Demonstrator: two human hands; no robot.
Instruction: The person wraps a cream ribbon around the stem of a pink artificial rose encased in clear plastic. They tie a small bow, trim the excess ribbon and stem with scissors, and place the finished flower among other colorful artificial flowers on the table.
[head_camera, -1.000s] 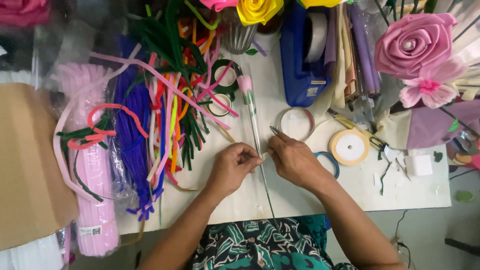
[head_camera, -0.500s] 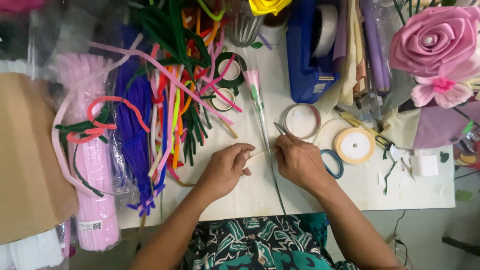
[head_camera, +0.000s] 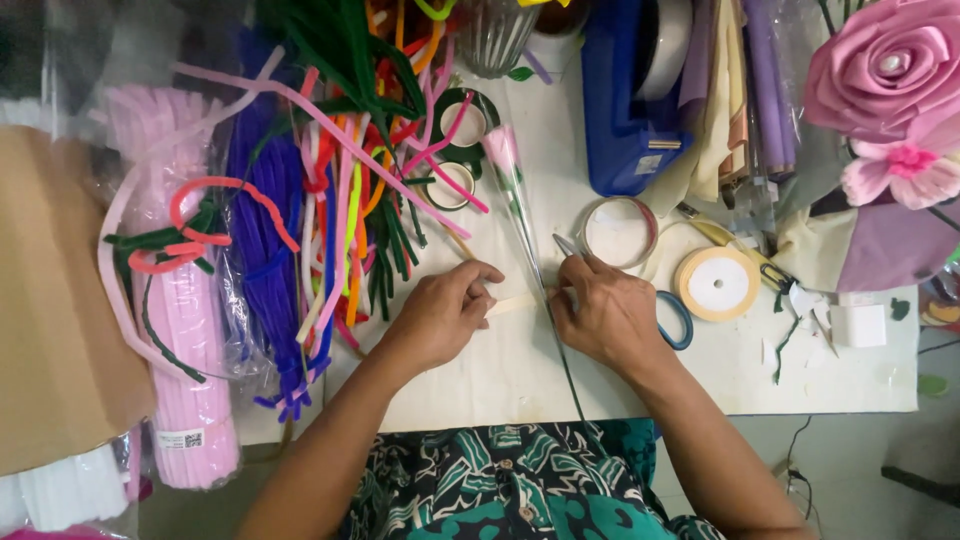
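Head view shows me both hands pinched together at the middle of the worktop (head_camera: 480, 390). My left hand (head_camera: 440, 315) has a narrow grip on one end of a pale strip of tape (head_camera: 515, 303); my right hand (head_camera: 605, 315) pins the other end against the thin green stem (head_camera: 565, 360), and seems to hold small scissors (head_camera: 565, 244) too, though only a tip shows. Up the stem sits a pink bud in a clear sleeve (head_camera: 503, 150). To wrap well, I judge the strip should stay taut and angled along the stem. Pipe cleaners (head_camera: 330, 200) lie left, tape rolls (head_camera: 718, 283) right.
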